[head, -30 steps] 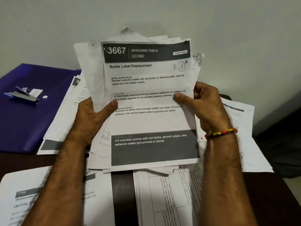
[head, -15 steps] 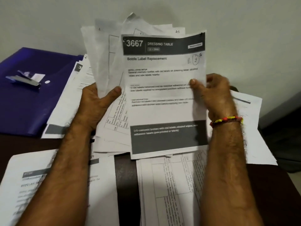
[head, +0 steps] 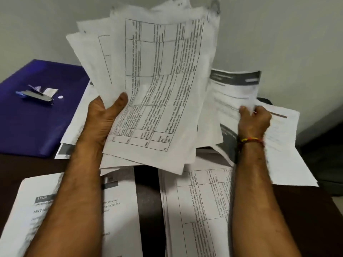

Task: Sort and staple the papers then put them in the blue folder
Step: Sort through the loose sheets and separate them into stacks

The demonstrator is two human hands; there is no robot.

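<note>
Now left hand (head: 104, 123) grips stack (head: 157, 86); right hand (head: 254, 121) pinches sheet (head: 233, 89)

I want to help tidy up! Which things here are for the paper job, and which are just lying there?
For the job: paper stack in left hand, single sheet in right hand, stapler, blue folder, sorted piles.
Just there: bracelet, table.

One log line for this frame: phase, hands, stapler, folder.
phase: sorting | left hand: holds paper stack | right hand: holds single sheet | stapler: untouched, on blue folder
</note>
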